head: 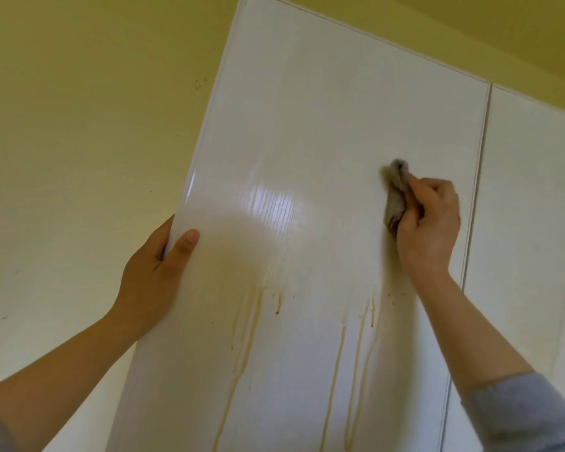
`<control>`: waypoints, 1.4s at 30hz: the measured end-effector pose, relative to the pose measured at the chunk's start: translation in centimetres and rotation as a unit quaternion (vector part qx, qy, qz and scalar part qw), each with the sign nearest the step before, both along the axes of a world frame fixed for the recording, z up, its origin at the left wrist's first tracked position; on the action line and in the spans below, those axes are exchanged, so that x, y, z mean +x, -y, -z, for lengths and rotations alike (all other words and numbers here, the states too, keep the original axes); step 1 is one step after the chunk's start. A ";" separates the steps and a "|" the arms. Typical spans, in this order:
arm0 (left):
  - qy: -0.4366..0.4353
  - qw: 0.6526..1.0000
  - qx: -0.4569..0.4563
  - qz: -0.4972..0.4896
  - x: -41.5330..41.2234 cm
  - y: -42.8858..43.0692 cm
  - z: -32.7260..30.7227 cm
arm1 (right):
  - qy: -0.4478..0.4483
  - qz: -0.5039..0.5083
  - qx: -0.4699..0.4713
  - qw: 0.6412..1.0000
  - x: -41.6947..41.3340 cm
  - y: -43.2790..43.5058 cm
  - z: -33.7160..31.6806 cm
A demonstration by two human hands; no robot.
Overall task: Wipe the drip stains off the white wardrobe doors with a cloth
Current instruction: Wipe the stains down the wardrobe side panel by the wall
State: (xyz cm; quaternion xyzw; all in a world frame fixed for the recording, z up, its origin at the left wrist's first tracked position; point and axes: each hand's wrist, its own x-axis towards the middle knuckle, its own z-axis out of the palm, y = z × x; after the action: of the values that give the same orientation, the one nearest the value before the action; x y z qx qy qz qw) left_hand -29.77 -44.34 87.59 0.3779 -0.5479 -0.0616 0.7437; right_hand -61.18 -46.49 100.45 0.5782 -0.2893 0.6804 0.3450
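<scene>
The drip stains [348, 353] run vertically down the wardrobe door [307, 119] just below the right hand [429, 220], which grips a bunched cloth [396, 194] against it, while the left hand [157, 265] clasps the door's edge.

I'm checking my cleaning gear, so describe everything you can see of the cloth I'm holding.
The cloth is grey-brown and fuzzy-looking, bunched into a wad. The right hand grips it with curled fingers, hiding part of it. It presses against the glossy white wardrobe door, near its right edge, above the brown drip stains. Whether it is damp cannot be told.
</scene>
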 end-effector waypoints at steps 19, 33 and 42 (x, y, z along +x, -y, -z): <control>-0.010 1.000 0.015 0.008 -0.7 -1.1 -0.3 | 0.082 0.059 0.030 0.995 -6.5 -0.4 -1.5; -0.007 0.999 0.022 0.026 -0.4 -0.7 0.1 | 0.038 -0.076 0.067 0.994 -0.5 -2.7 14.9; 0.020 0.992 0.063 0.109 2.0 -1.4 5.0 | -0.074 -0.110 0.019 0.991 8.6 -5.3 11.0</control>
State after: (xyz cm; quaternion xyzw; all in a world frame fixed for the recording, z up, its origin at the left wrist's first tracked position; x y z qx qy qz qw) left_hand -27.72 -42.91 82.60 0.3628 -0.5957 -0.1692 0.6964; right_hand -52.60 -41.23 89.46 0.6620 -0.2103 0.6639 0.2771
